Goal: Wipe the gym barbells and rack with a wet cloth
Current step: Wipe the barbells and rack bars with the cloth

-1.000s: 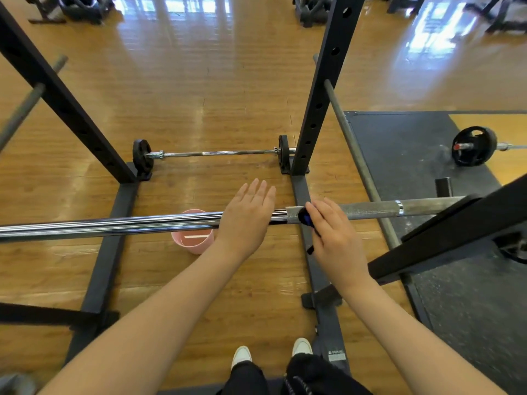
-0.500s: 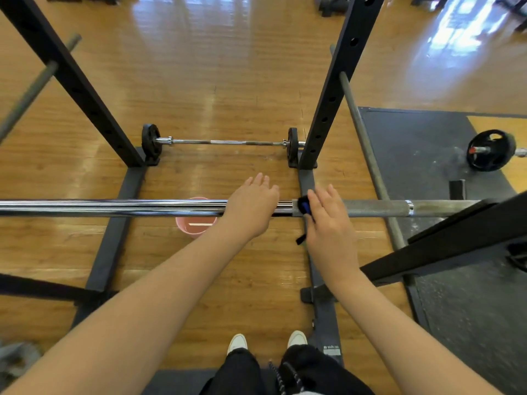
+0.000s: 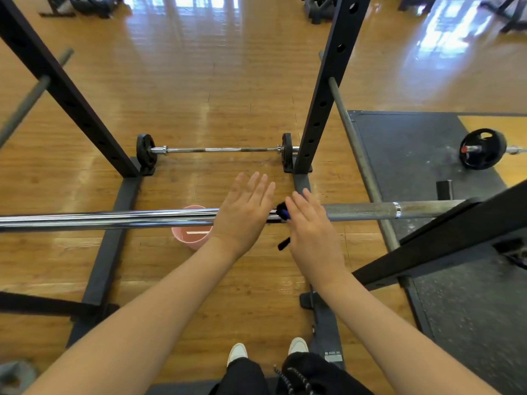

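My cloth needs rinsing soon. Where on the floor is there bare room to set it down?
Bare wood lies between the pink bucket and the rack's left base rail. It is crowded rightward: the right base rail and shoes.

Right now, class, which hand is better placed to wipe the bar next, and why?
Right hand: it lies over the cloth on the bar. The left hand rests flat, without any cloth.
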Demonstrator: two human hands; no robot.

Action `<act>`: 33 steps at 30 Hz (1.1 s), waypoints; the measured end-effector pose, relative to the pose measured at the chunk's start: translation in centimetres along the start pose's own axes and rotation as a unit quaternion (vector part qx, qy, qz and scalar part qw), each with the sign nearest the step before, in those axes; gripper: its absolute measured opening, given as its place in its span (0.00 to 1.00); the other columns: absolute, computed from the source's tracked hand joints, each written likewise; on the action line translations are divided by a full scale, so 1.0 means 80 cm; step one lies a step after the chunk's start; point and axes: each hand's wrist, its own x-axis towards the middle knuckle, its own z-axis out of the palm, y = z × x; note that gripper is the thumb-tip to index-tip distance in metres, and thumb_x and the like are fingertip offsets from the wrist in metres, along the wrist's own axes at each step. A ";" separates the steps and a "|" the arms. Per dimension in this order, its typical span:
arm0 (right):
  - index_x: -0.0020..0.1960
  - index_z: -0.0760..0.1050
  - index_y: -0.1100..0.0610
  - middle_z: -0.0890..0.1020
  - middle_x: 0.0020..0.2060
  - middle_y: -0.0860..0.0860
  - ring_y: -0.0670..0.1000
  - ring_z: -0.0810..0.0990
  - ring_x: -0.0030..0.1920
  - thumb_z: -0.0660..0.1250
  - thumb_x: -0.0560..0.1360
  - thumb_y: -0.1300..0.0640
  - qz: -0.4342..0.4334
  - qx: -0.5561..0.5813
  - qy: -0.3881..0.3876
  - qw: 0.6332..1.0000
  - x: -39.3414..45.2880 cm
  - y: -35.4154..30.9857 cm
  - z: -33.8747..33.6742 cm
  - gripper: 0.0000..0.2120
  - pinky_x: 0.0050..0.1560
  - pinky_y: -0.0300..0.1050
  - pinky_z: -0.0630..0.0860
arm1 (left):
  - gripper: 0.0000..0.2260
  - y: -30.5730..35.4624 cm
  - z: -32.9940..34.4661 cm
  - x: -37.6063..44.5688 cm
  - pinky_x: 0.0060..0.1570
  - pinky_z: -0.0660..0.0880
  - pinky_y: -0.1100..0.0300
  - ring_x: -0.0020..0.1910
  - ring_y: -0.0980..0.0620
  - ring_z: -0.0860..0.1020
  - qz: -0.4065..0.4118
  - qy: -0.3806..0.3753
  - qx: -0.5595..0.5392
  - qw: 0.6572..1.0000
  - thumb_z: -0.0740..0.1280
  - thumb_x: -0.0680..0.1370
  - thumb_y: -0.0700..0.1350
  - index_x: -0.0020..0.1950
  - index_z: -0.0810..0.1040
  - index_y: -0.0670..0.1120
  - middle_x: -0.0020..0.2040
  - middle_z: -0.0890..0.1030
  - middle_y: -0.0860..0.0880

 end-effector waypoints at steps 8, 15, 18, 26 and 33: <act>0.60 0.76 0.68 0.79 0.59 0.62 0.62 0.75 0.63 0.75 0.66 0.71 0.041 0.013 0.011 0.999 0.006 -0.006 0.000 0.23 0.64 0.56 0.62 | 0.27 -0.001 -0.021 0.020 0.73 0.50 0.52 0.76 0.45 0.51 -0.032 -0.183 -0.064 0.981 0.63 0.76 0.35 0.74 0.60 0.41 0.76 0.56 0.41; 0.62 0.74 0.68 0.76 0.62 0.64 0.64 0.73 0.65 0.73 0.66 0.73 0.045 0.015 0.048 0.998 -0.022 0.016 -0.009 0.25 0.64 0.58 0.64 | 0.35 -0.004 -0.021 0.024 0.74 0.45 0.51 0.77 0.46 0.44 -0.029 -0.198 -0.083 0.976 0.62 0.76 0.36 0.78 0.46 0.42 0.78 0.46 0.42; 0.61 0.75 0.68 0.76 0.61 0.63 0.63 0.72 0.65 0.74 0.65 0.73 0.037 0.029 0.038 0.998 -0.007 -0.002 0.000 0.24 0.65 0.59 0.65 | 0.34 -0.002 -0.020 0.017 0.73 0.42 0.52 0.77 0.46 0.43 -0.033 -0.174 -0.077 0.981 0.60 0.78 0.38 0.77 0.42 0.41 0.78 0.45 0.42; 0.62 0.75 0.68 0.76 0.62 0.63 0.64 0.71 0.66 0.73 0.65 0.75 0.036 0.032 0.028 0.998 -0.026 0.027 -0.016 0.25 0.63 0.60 0.65 | 0.18 -0.002 0.006 0.000 0.67 0.60 0.45 0.63 0.40 0.75 0.033 0.020 -0.014 0.999 0.56 0.77 0.37 0.65 0.73 0.36 0.62 0.77 0.37; 0.61 0.76 0.67 0.77 0.62 0.61 0.62 0.71 0.66 0.73 0.66 0.73 -0.012 0.082 -0.003 0.997 -0.008 -0.011 0.005 0.23 0.63 0.60 0.69 | 0.32 0.000 -0.015 0.010 0.73 0.44 0.53 0.77 0.44 0.49 -0.006 -0.127 -0.052 0.991 0.60 0.78 0.35 0.77 0.47 0.38 0.77 0.52 0.39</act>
